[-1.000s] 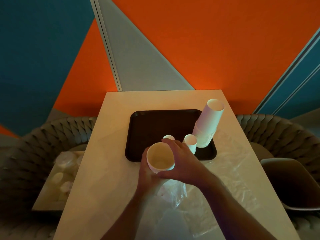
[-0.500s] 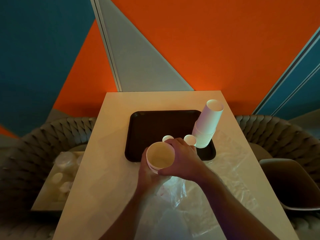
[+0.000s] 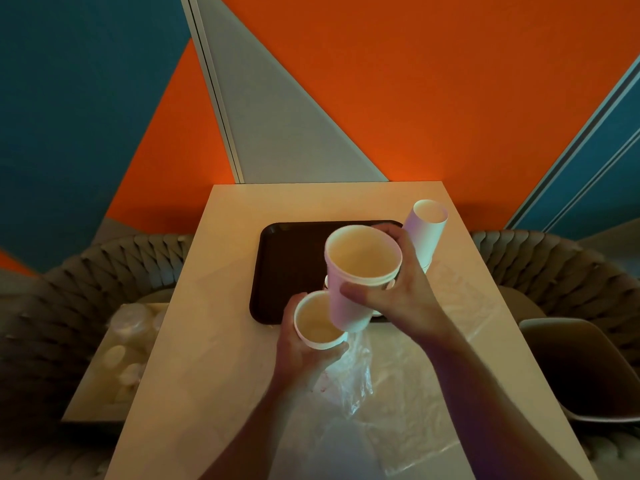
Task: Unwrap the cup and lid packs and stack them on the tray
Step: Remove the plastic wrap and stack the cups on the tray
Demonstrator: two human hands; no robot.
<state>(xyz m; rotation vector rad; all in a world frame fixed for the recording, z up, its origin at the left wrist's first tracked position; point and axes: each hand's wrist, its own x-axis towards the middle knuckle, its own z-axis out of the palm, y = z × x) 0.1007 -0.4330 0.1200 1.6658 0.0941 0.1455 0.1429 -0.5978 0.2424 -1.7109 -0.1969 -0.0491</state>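
Above the near edge of the dark tray, your right hand wraps a short nest of paper cups, raised clear — likely to carry it onto the tray. Your left hand curls round the remaining cups just below, steadying them over the crumpled plastic wrap. A tall, leaning cup stack stands at the tray's far right corner. The tray lies on a pale desk — beyond it an orange, teal and grey wall, with woven seating on either side.
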